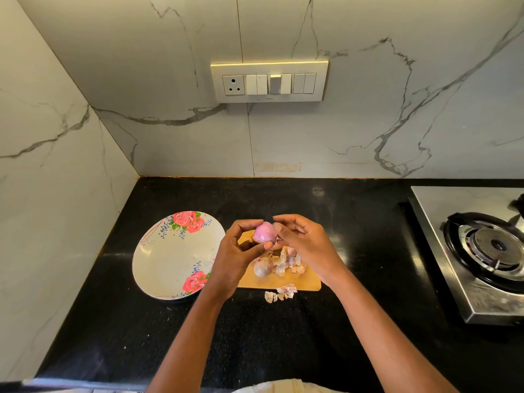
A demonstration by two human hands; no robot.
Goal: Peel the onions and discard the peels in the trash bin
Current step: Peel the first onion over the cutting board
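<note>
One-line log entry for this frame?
peeling | left hand grips onion | right hand at onion | peels on board

A home kitchen, by every sign. Black speckled stone counter (283,336) set into a corner of white marble-veined wall tiles (170,143). Steel gas stove (482,268) at the right edge, its burner and pan support in view. Switch panel (269,82) with a socket on the back wall. Rose-patterned plate (167,262) beside a wooden cutting board (306,283) strewn with onion peels (286,265).
</note>
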